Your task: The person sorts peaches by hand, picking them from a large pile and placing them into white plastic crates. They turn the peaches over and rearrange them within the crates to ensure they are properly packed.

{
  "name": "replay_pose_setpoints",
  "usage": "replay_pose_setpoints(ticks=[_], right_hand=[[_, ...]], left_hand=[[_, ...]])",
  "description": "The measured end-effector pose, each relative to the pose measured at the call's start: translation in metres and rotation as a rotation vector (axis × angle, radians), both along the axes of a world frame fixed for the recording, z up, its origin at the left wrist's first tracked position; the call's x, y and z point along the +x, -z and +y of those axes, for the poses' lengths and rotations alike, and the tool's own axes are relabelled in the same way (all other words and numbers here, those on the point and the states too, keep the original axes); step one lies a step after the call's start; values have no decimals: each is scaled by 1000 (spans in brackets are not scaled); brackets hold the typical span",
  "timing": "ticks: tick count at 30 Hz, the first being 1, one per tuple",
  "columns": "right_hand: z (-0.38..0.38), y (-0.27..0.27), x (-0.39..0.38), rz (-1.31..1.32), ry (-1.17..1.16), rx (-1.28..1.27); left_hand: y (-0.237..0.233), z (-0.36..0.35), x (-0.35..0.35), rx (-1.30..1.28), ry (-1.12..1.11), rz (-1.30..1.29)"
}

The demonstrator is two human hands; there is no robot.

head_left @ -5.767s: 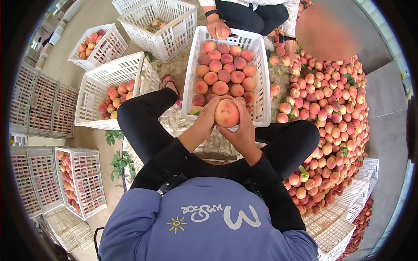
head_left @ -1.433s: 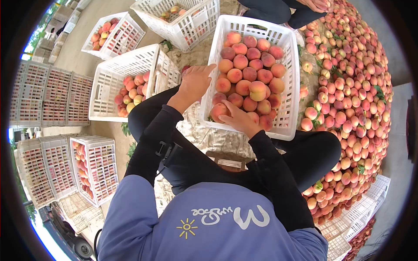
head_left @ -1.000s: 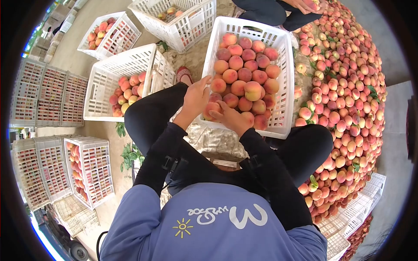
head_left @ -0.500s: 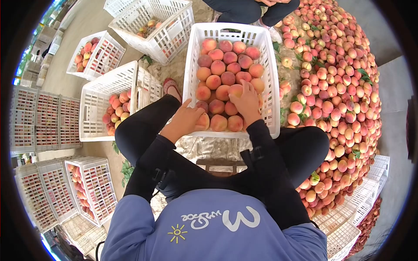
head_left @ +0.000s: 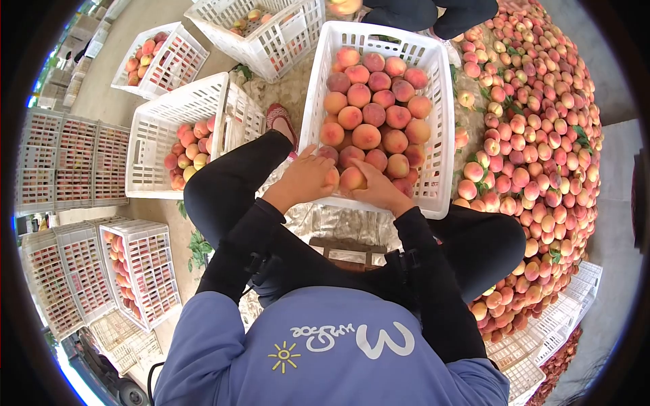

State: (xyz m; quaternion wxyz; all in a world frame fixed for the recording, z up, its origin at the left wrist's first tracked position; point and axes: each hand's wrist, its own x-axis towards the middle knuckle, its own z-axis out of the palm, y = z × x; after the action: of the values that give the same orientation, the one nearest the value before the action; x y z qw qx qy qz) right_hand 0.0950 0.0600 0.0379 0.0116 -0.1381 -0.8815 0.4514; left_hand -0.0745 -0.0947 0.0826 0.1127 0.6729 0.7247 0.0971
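A white plastic crate (head_left: 441, 135) of peaches stands before my crossed legs. At its near left corner my left hand (head_left: 310, 178) is closed around a peach (head_left: 332, 178), with the fingers over its top. Right beside it, my right hand (head_left: 382, 189) has its fingers wrapped on another peach (head_left: 352, 179) near the crate's front edge. More peaches (head_left: 367, 136) lie in rows just beyond both hands. The undersides of the two held peaches are hidden.
A large heap of peaches (head_left: 535, 155) lies on the right. Partly filled white crates (head_left: 152, 128) stand on the left, with stacked crates (head_left: 71, 162) beyond. Another person's dark-clothed legs (head_left: 406, 13) are at the top. Empty crates (head_left: 518, 352) lie at lower right.
My right hand has come from the crate's middle toward its near edge, beside my left hand. The view has shifted, and peaches near the front lie differently.
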Motion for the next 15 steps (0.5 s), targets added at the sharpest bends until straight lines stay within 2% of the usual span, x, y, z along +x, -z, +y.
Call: replay_pose_setpoints(ticks=[2,3,5,6,8,12,14,15], right_hand=[[2,-1,8,-79,131,-412],[1,4,9,-87,128,-419],[0,5,3,-33,24,-63],[-1,5,1,-35,13,-64],[-11,-24,-10,-308,-76,267],[5,16,-10,-151,-124,133],[6,18,-11,-14,-75,-118],[8,19,-9,-18,-85,-111]], left_hand=[[1,-2,2,-10,-17,-2],[2,-3,4,52,-32,4],[4,-3,9,116,-54,10],[5,-2,11,154,-59,13],[8,-4,17,190,-74,15],[12,1,20,242,-98,38],[14,2,19,300,-97,37],[16,1,19,321,-97,44]])
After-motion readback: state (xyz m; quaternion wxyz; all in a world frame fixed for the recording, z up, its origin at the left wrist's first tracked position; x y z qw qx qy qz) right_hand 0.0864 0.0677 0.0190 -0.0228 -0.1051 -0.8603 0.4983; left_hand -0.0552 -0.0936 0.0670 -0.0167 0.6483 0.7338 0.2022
